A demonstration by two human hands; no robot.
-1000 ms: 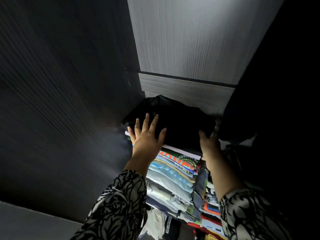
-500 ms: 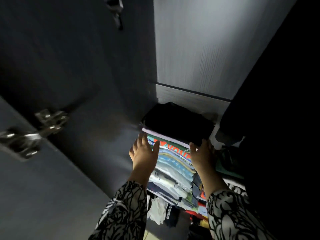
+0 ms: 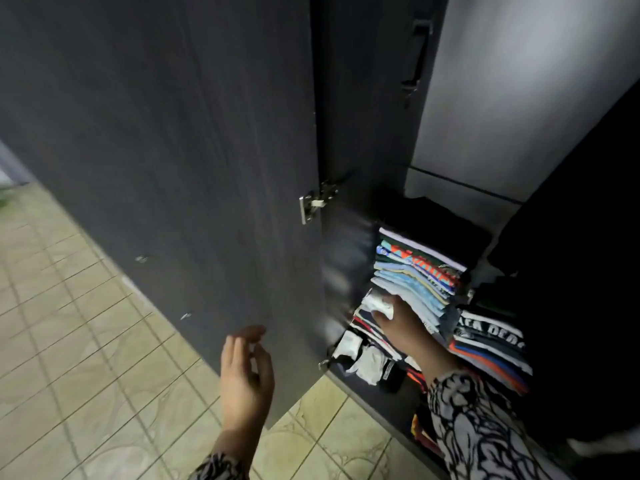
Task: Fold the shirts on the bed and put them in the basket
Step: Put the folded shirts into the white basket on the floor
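Observation:
A tall stack of folded shirts (image 3: 415, 275) stands inside an open dark wardrobe, topped by a black folded shirt (image 3: 436, 223). My right hand (image 3: 401, 323) rests against the lower front of the stack, fingers touching a white garment there. My left hand (image 3: 246, 372) hovers in front of the wardrobe door (image 3: 173, 168), fingers loosely spread and holding nothing. No bed or basket is in view.
A second pile of folded shirts (image 3: 488, 348) lies to the right of the stack. Loose white and dark garments (image 3: 367, 358) lie at the shelf's front. A metal hinge (image 3: 315, 202) joins the door to the cabinet. Beige floor tiles (image 3: 86, 341) spread on the left.
Both hands have come down off the top of the stack. My left hand moved left out of the wardrobe to the door; my right hand slid down the stack's front. The view pulled back.

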